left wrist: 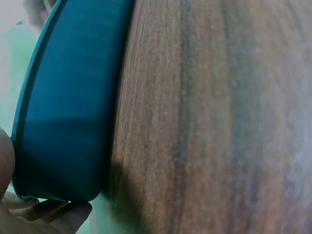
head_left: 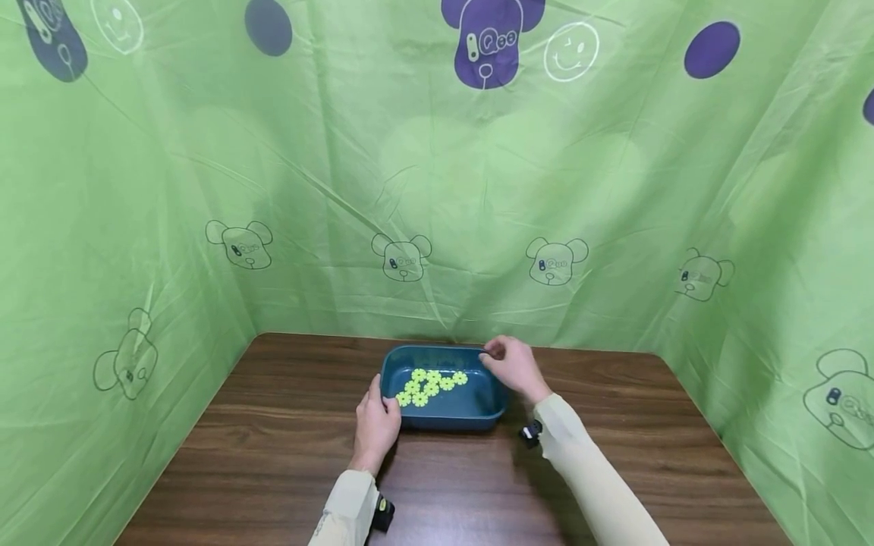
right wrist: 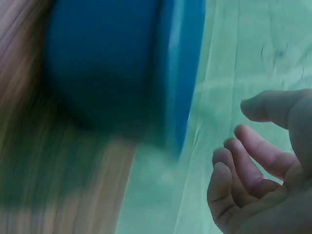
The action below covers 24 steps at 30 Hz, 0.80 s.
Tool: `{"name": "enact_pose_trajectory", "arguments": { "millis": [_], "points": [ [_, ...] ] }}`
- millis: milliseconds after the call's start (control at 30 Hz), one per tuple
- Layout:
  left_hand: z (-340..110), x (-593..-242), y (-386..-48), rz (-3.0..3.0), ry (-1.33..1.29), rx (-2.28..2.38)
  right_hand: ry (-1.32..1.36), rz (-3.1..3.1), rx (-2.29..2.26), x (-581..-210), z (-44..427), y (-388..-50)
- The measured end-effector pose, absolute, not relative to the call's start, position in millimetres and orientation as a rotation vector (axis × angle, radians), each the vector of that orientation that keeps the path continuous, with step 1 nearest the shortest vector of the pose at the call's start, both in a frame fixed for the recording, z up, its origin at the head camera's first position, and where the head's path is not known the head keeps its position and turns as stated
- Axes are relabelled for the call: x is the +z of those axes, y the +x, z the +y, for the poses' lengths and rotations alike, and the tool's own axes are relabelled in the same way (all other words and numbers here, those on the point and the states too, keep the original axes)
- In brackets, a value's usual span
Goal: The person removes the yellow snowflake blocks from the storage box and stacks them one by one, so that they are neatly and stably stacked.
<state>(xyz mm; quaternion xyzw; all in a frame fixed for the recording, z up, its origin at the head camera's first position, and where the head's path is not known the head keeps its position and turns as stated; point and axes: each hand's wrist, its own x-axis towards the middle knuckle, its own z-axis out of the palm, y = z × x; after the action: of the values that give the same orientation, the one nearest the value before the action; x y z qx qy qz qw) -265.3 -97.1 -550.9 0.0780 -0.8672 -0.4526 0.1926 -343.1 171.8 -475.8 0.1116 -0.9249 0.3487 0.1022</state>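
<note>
Flower pieces (head_left: 432, 389) already lie in the teal bin (head_left: 447, 423); my left hand (head_left: 377, 426) pinches its side, my right hand (head_left: 517, 367) is loosely spread, empty; what's left, I can't tell.

A dark brown wood-grain table (head_left: 287, 425) with light green printed cloth (head_left: 328, 174) behind it and on both sides.
Purple round-eared heads (head_left: 488, 68) with white lettering, purple dots (head_left: 268, 26) and white-outlined smiley faces (head_left: 572, 51) run along the upper part of the cloth; lower down, line-drawn round-eared heads (head_left: 556, 262) form a spaced row across the back, with others lower on the side panels. Creases and soft folds cross the fabric, and paler patches mark its middle. The tabletop's far corners are rounded, and dark streaks run through its grain.
</note>
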Motion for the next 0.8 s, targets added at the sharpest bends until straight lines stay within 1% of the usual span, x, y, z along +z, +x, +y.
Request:
{"name": "enact_pose_trajectory", "arguments": {
  "millis": [200, 367, 567, 800],
  "points": [
    [-98, -549, -267, -2.442, 0.245, -1.264, 0.520, -2.862, 1.024, -478, 116, -345],
    [-98, -548, -267, -2.441, 0.235, -1.264, 0.561, -2.997, 1.030, -490, 82, -343],
    [-98, -549, -267, -2.462, 0.248, -1.265, 0.569, -3.093, 0.985, -508, 61, -341],
    [-97, -550, -265, -2.461, 0.238, -1.274, 0.587, -3.090, 0.962, -522, 52, -342]
  ]
}}
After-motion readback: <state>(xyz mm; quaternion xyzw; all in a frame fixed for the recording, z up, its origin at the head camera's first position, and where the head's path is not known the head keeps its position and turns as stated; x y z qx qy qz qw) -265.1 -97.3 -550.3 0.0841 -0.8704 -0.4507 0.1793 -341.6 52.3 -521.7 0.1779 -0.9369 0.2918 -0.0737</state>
